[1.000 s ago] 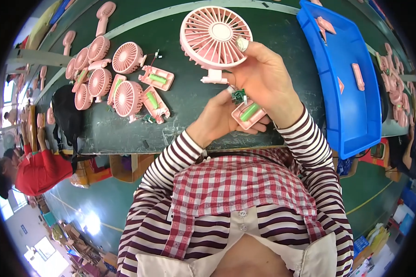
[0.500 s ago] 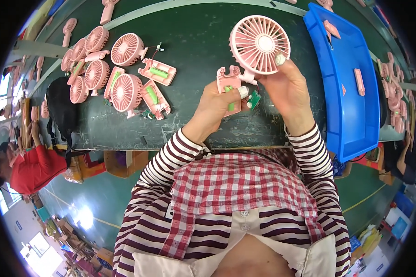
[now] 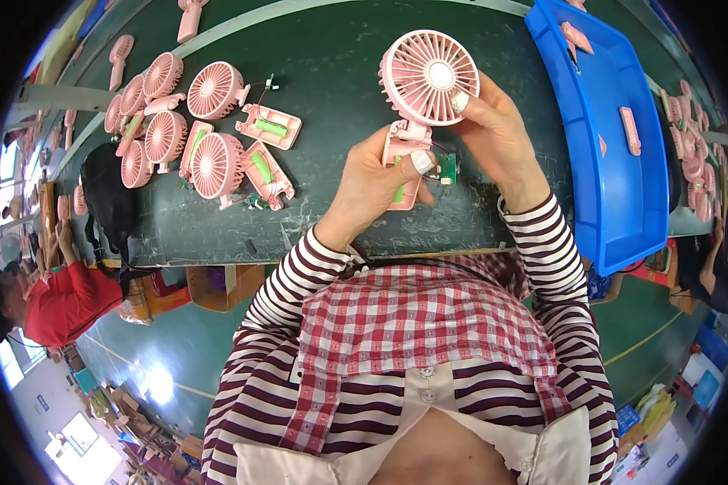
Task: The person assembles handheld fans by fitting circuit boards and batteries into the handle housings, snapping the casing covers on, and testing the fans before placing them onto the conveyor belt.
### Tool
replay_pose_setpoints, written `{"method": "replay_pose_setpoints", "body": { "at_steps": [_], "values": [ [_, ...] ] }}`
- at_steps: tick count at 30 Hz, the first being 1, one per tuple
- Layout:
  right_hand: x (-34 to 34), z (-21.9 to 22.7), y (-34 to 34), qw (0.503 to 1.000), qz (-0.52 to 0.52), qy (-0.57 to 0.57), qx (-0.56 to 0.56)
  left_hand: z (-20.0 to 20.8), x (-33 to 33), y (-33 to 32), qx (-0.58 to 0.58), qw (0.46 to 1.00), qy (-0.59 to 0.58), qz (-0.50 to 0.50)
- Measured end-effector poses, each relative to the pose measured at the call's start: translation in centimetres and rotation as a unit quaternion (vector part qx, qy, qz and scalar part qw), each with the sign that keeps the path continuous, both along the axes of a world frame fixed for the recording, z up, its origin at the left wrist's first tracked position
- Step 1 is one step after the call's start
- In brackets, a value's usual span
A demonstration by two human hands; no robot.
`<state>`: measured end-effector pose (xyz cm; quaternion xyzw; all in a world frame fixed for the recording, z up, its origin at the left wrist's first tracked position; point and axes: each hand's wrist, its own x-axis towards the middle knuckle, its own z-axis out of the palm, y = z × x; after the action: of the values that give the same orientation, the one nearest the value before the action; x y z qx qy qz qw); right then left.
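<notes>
My right hand point(image 3: 500, 133) grips the round pink fan head point(image 3: 416, 77) at its lower right rim, thumb on the grille. Below it, my left hand point(image 3: 366, 184) is closed on a pink handle shell point(image 3: 402, 145), which has a green battery point(image 3: 399, 171) inside. The neck of the fan head meets the top of the shell; whether it is fully seated I cannot tell. A small green circuit board point(image 3: 447, 169) hangs on thin wires beside my left thumb. White coverings wrap both thumb tips.
Several pink fan heads point(image 3: 215, 166) and open handle shells with batteries point(image 3: 268, 128) lie on the dark green table point(image 3: 323, 81) at left. A blue bin point(image 3: 578, 174) with a few pink parts stands at right. A black bag point(image 3: 109, 194) rests by the left edge; a person in red point(image 3: 73, 299) sits beyond.
The fan head has moved left and its neck has come onto the top of the shell. The circuit board has turned flatter toward view.
</notes>
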<state>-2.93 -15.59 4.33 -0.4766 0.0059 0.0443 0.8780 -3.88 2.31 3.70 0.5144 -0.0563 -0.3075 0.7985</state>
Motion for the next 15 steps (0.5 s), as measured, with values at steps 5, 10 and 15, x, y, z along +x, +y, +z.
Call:
{"method": "replay_pose_setpoints", "body": {
  "at_steps": [5,10,15],
  "values": [
    [-0.13,0.37,-0.56,1.000,0.003,0.001,-0.025,0.02,0.25,-0.03,0.028,0.998,-0.047,-0.037],
    [-0.08,-0.04,-0.66,0.999,-0.011,-0.002,-0.031,-0.09,0.32,-0.09,0.055,0.993,-0.097,-0.042],
    [-0.19,-0.46,-0.76,0.999,-0.005,0.016,-0.037,0.62,0.28,-0.21,0.072,0.993,-0.080,-0.039]
  ]
}}
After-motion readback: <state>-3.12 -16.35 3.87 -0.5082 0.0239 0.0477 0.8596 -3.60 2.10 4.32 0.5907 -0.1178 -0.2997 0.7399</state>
